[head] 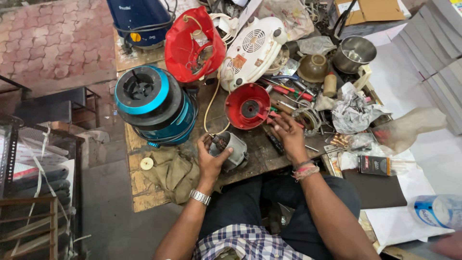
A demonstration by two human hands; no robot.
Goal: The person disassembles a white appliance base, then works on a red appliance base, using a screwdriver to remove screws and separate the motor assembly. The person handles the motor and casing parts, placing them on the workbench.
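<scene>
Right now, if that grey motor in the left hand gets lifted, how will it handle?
The motor looks metal with copper windings, so probably heavy for its size and stiff. Its round body could roll if set on its side. The left hand grips it.

Landmark: I place everything from the red round housing (248, 106).
Dark box: a small black rectangular package (374, 165) with an orange-red edge, lying flat, well to its lower right.
Bottle label: a blue and white label (428, 215) on a clear plastic bottle, far lower right.
Appliance sticker: a small orange square sticker (239, 61) on the white casing, just above.
Cardboard box: brown (369, 9), far upper right.
</scene>
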